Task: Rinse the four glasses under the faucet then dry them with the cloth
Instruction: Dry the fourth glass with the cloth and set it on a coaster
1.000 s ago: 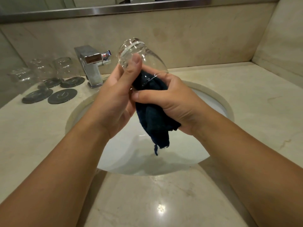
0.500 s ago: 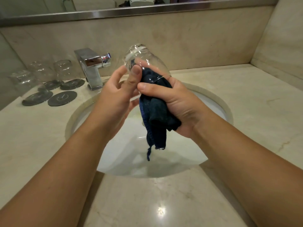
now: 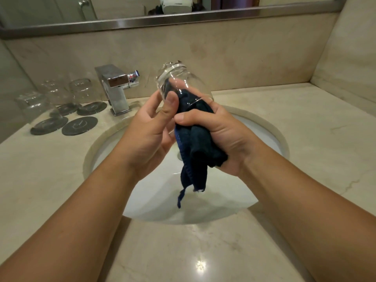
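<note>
Above the white basin (image 3: pixel 264 129) I hold a clear glass (image 3: pixel 175 78), its base tilted up and away from me. My left hand (image 3: pixel 150 135) grips its side, thumb pressed on the wall. A dark blue cloth (image 3: pixel 195 151) is stuffed into the glass mouth, and my right hand (image 3: pixel 219 137) grips the bunched cloth at the rim. The cloth's loose end hangs down over the basin. Three other glasses (image 3: pixel 79 90) stand upside down on dark coasters at the back left. The chrome faucet (image 3: pixel 116 88) stands behind the basin; no water runs from it.
A fourth dark coaster (image 3: pixel 79 125) lies bare beside the upturned glasses. The marble counter (image 3: pixel 305 119) runs right to a side wall. A backsplash and mirror frame (image 3: pixel 183 19) close off the back.
The cloth has been pushed deeper into the glass. My left thumb has shifted on the glass wall, and the glass has turned slightly in my hands.
</note>
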The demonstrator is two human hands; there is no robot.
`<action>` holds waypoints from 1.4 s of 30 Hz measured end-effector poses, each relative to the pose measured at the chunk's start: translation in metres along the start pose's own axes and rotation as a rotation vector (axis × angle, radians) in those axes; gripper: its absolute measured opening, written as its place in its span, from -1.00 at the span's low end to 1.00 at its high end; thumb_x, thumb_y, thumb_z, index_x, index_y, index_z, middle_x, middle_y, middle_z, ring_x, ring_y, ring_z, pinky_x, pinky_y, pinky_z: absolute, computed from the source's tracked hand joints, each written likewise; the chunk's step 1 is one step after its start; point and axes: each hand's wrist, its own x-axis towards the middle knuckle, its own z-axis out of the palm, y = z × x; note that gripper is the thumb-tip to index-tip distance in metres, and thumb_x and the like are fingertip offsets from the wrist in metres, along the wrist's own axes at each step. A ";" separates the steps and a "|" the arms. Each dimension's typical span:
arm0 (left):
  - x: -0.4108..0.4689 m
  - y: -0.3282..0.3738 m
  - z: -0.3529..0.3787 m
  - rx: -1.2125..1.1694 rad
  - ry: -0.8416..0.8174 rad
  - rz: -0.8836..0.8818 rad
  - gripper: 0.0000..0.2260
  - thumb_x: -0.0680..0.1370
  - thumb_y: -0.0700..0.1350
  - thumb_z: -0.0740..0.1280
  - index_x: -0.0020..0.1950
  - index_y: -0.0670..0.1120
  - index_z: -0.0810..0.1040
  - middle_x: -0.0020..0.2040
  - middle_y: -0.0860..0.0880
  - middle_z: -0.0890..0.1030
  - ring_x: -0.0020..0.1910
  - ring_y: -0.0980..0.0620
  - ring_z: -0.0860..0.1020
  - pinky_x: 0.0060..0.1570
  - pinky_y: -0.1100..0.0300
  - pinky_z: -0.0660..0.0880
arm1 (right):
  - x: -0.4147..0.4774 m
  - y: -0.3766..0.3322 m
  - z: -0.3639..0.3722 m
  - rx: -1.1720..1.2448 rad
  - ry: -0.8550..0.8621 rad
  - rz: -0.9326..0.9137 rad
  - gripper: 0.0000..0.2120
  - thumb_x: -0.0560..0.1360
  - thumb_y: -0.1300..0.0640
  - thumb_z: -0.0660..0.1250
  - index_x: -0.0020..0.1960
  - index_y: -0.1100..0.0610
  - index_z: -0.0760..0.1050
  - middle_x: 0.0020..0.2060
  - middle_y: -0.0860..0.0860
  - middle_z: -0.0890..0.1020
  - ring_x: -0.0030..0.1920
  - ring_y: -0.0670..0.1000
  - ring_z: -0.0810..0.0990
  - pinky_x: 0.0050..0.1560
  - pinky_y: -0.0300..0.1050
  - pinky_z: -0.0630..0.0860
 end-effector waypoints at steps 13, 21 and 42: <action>0.003 0.004 -0.004 0.032 0.066 -0.024 -0.41 0.64 0.08 0.34 0.53 -0.29 0.43 0.27 -0.20 0.66 0.45 -0.23 0.56 0.54 -0.24 0.38 | 0.005 0.009 -0.001 -0.253 0.124 -0.061 -0.47 0.50 0.43 0.44 0.26 -0.13 0.68 0.11 0.04 0.78 0.13 0.04 0.74 0.27 -0.07 0.63; 0.007 0.001 -0.004 0.011 0.108 0.055 -0.34 0.60 0.10 0.38 0.48 -0.40 0.40 0.25 -0.35 0.64 0.40 -0.32 0.58 0.51 -0.26 0.42 | 0.003 0.009 0.002 -0.317 0.160 -0.148 -0.59 0.49 0.40 0.48 0.18 -0.05 0.69 0.00 0.03 0.79 -0.04 -0.08 0.74 0.03 -0.20 0.67; 0.006 -0.001 -0.002 0.066 0.166 0.125 -0.30 0.55 0.14 0.47 0.40 -0.40 0.41 0.15 -0.18 0.55 0.11 -0.05 0.64 0.26 0.02 0.61 | 0.001 0.014 0.002 -0.961 0.257 -0.275 -0.30 0.46 0.21 0.49 0.52 -0.22 0.49 -0.02 -0.21 0.73 0.00 -0.17 0.68 0.12 -0.28 0.60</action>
